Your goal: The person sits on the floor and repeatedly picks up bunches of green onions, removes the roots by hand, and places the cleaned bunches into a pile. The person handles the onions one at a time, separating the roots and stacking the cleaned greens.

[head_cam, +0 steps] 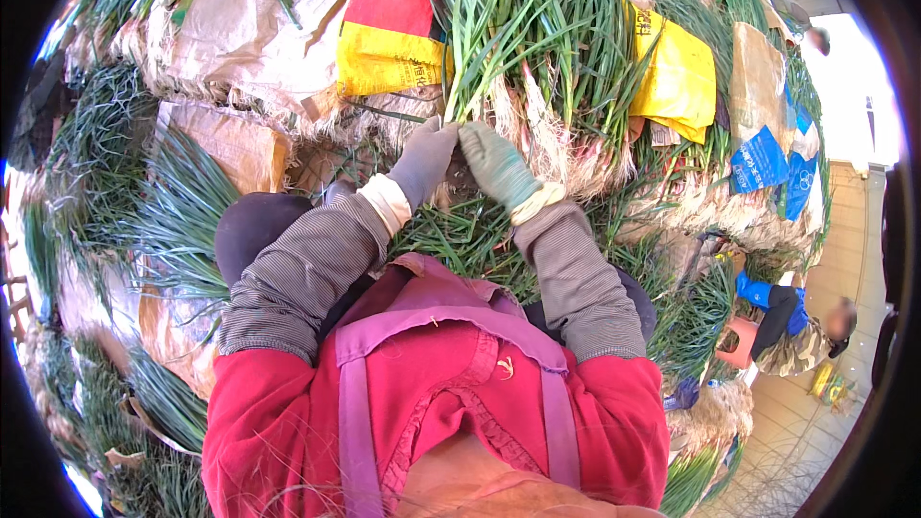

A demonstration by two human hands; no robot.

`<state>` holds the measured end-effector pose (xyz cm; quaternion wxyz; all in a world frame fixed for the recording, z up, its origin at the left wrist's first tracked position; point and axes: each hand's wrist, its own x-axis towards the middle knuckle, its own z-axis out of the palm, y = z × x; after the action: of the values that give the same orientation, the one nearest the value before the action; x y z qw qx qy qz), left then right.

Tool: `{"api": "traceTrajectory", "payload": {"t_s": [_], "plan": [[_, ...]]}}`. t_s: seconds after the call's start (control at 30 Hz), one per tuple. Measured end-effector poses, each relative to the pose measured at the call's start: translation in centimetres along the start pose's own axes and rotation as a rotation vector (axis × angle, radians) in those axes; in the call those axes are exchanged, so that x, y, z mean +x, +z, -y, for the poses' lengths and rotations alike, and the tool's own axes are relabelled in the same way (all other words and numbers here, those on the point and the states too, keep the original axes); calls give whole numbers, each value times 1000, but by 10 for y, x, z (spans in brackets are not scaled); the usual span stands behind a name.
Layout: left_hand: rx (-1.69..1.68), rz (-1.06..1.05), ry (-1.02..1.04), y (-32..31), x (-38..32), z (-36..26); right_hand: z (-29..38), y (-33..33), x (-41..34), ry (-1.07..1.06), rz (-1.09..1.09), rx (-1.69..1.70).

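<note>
My gloved left hand (424, 158) and gloved right hand (498, 162) meet in front of me at the base of some green onion stalks (471, 79). The left fingers are closed on the stalks' lower end, whose tip is hidden. My right fingertips touch the same spot; whether they grip anything cannot be told. The green leaves fan out away from me over a heap of similar plants. Just right of the stalks lie green onions with pale, stringy roots (543, 126). Loose green leaves (460, 237) cover the ground between my knees, below my hands.
A red and yellow woven sack (388, 50) and a yellow sack (676, 72) lie on the heaps. More bundles (180, 223) and a brown sack (230, 147) are at left. A person (799, 331) sits at far right near a pink stool (737, 342); another stands at upper right.
</note>
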<state>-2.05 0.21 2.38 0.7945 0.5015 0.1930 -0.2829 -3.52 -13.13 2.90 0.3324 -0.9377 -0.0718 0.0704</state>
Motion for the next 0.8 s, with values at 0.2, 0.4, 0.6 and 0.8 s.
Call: {"api": "traceTrajectory", "payload": {"t_s": [0.2,0.4,0.6,0.8], "plan": [[391,181,61,-5,-36,-47,-70,-39,-7,253,357,-581],[-582,448,289,-27,-26,-101,-5,-69,33,302,84,-316],[-333,367,-78,-6,-5,-54,-35,-48,130,501,-53,-455],[-301,150,-74,-22,14,-25,20,-18,33,127,-124,-229]]}}
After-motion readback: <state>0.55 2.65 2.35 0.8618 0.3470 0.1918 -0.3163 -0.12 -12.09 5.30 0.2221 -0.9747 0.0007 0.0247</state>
